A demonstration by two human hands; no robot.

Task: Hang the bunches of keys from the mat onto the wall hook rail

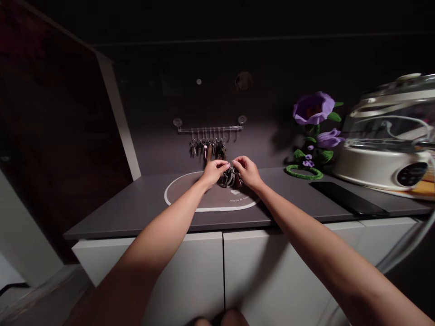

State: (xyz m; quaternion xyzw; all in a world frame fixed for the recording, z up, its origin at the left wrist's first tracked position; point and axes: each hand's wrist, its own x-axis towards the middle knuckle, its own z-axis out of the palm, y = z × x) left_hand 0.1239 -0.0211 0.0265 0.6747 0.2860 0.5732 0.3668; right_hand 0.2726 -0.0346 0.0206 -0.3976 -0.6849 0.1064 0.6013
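Observation:
Between my two hands a bunch of keys (230, 177) hangs above an oval brown mat (190, 197) with a white rim. My left hand (215, 171) pinches the top of the bunch from the left, its fingertips pressed together. From the right, my right hand (247, 171) pinches it too, thumb against fingers. Small dark and reddish pieces dangle from the bunch; their exact shapes are hard to make out. Just behind the hands, a clear hook rail (210, 130) on the wall carries several hanging key sets (205, 148).
On the dark countertop (125, 210), a purple felt flower decoration (314, 109) stands to the right. Beside it are a flat black phone-like slab (348, 198) and a cream appliance (380, 165) with a clear cover. White cabinet doors (190, 271) lie below the counter edge.

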